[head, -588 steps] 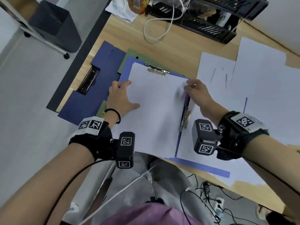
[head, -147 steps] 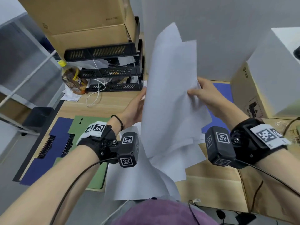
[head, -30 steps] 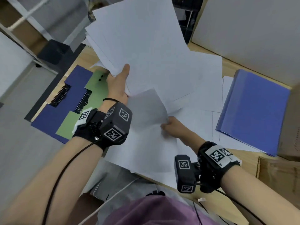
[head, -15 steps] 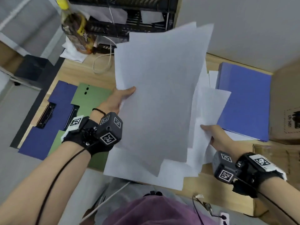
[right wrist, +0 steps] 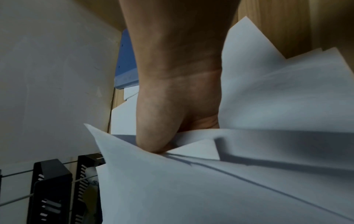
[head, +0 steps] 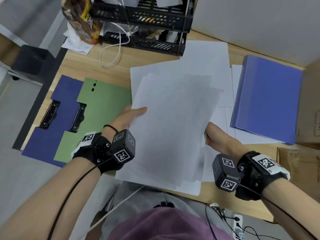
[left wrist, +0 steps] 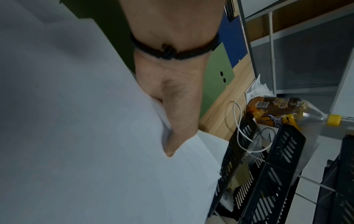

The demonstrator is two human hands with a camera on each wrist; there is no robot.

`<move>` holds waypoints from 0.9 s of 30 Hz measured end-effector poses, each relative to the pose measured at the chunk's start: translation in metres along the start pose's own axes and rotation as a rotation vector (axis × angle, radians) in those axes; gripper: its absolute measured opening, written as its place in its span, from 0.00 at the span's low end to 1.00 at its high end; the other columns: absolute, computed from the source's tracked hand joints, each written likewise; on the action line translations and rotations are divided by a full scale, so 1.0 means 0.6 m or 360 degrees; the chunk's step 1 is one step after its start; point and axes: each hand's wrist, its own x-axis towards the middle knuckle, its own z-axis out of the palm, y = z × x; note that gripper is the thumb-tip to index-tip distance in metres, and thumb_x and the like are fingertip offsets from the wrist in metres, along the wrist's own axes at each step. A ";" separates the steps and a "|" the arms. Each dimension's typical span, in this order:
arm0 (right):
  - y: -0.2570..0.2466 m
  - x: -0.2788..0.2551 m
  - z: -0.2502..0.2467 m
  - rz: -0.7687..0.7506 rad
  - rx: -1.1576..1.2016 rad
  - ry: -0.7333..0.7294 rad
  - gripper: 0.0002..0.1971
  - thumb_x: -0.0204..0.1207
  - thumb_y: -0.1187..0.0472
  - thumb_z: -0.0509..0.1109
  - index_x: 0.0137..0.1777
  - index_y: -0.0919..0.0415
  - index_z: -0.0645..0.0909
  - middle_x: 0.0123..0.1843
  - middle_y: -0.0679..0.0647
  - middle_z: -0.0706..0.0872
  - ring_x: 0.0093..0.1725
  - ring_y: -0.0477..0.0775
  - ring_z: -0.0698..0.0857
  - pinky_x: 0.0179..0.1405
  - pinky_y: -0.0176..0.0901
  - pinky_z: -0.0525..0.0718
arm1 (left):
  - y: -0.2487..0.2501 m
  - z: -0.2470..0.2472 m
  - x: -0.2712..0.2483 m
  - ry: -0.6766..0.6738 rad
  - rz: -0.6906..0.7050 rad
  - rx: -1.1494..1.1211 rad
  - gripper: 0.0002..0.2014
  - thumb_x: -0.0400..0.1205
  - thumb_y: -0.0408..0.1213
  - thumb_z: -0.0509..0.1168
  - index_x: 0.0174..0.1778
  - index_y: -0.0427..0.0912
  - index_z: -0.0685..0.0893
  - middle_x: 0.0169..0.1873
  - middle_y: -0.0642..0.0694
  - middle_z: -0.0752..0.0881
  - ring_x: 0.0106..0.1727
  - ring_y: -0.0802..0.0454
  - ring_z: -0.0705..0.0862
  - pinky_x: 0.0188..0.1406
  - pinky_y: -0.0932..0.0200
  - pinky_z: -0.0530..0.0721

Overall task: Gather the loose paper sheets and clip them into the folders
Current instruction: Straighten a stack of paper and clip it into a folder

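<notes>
Both hands (head: 129, 116) (head: 213, 137) grip one paper stack (head: 173, 122); three folders (head: 266, 99) nearby.

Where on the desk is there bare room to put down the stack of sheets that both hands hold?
Bare wood shows between the white cable, the green folder and the paper stack, and a strip beside the right hand at the near edge. It is crowded on the left with open folders, at the back with the black tray rack, and on the right with loose sheets and the closed blue folder.

Both wrists wear black straps with white tag-printed patches and boxy grey camera cubes (head: 123, 148), thin black cables trailing off. Left wrist's got a black hair tie (head: 110, 127), plus a purple top (head: 166, 226).
</notes>
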 end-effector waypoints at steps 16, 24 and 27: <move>0.020 0.032 -0.004 0.0064 0.0661 0.0241 0.28 0.82 0.35 0.55 0.71 0.51 0.79 0.63 0.50 0.89 0.62 0.52 0.88 0.58 0.49 0.83 | -0.010 0.028 0.027 0.0089 0.0126 0.0027 0.10 0.82 0.32 0.66 0.58 0.47 0.83 0.56 0.44 0.88 0.57 0.43 0.87 0.61 0.44 0.84; 0.015 0.028 -0.025 -0.0003 0.0046 0.0309 0.09 0.81 0.66 0.67 0.51 0.49 0.79 0.29 0.49 0.71 0.28 0.46 0.72 0.33 0.37 0.87 | 0.006 0.019 0.012 0.0509 0.0302 -0.0113 0.04 0.81 0.40 0.69 0.49 0.46 0.86 0.41 0.53 0.88 0.42 0.52 0.87 0.32 0.64 0.84; 0.021 0.020 -0.034 -0.0037 0.0032 0.0242 0.06 0.81 0.66 0.68 0.48 0.54 0.80 0.29 0.49 0.70 0.24 0.44 0.71 0.32 0.36 0.86 | 0.003 0.030 -0.001 0.0443 0.0196 -0.0259 0.11 0.80 0.41 0.70 0.56 0.42 0.85 0.49 0.46 0.90 0.45 0.48 0.89 0.37 0.58 0.86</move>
